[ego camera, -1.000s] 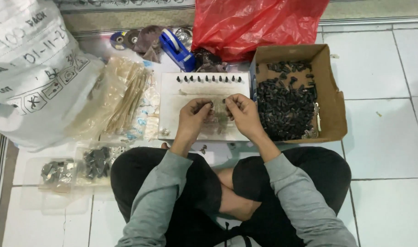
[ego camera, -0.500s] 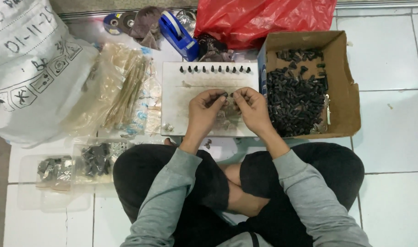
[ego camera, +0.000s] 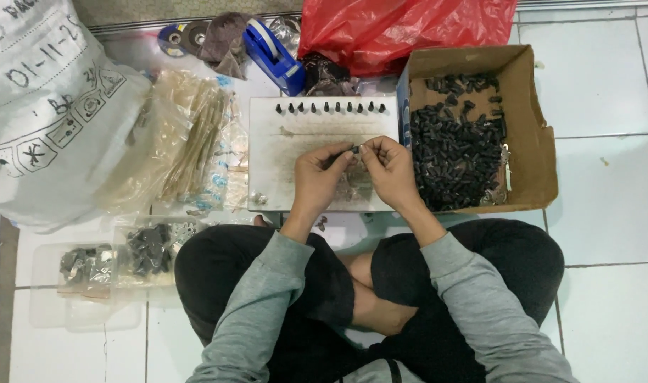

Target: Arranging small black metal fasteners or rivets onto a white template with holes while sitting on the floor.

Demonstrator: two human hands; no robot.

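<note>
A small black part, at the frame's centre above the white board, is pinched between the left hand and right hand, apparently mid-assembly; seating it likely calls for fine fingertip alignment beside the cardboard box.

— What lies along the top edge?
— A red plastic bag, a blue tape dispenser, two grinding discs.
— And left?
— A big white sack, clear plastic packets.

White printed sack far left, red plastic bag top, open brown carton right.
</note>
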